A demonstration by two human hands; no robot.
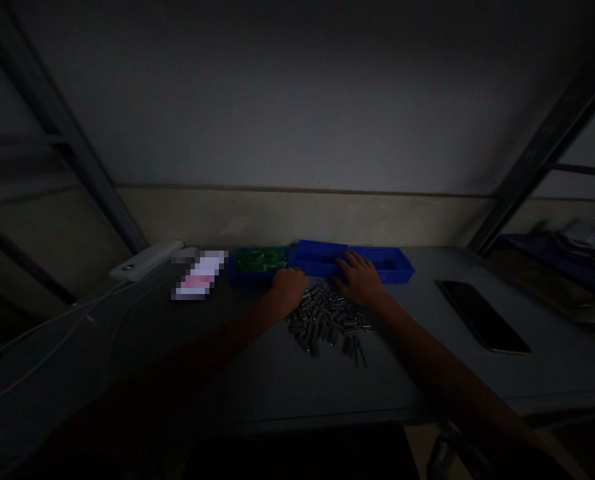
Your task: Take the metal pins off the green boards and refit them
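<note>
A smooth, dull grey counter (pixel 322 393) runs across the near side. On it, between the forearms, lies a loose heap of small metal pieces (pixel 322 317), some short, blocky and grey, others thin, shiny pins. At the heap's far left edge the left grip (pixel 289 291) is curled in; whether it clasps anything cannot be told. At the far right edge the right grip (pixel 360 279) is loosely spread, its fingertips at the adjoining rims of the middle bin (pixel 321 249) and the right bin (pixel 401 275), both blue and straight-sided; contact is unclear. A flat, dark, glossy slab with rounded corners (pixel 482 317) lies well to the right. The left bin (pixel 242 279), also blue, holds crinkled, shiny green material. Behind stands a pale wall (pixel 297 217).
</note>
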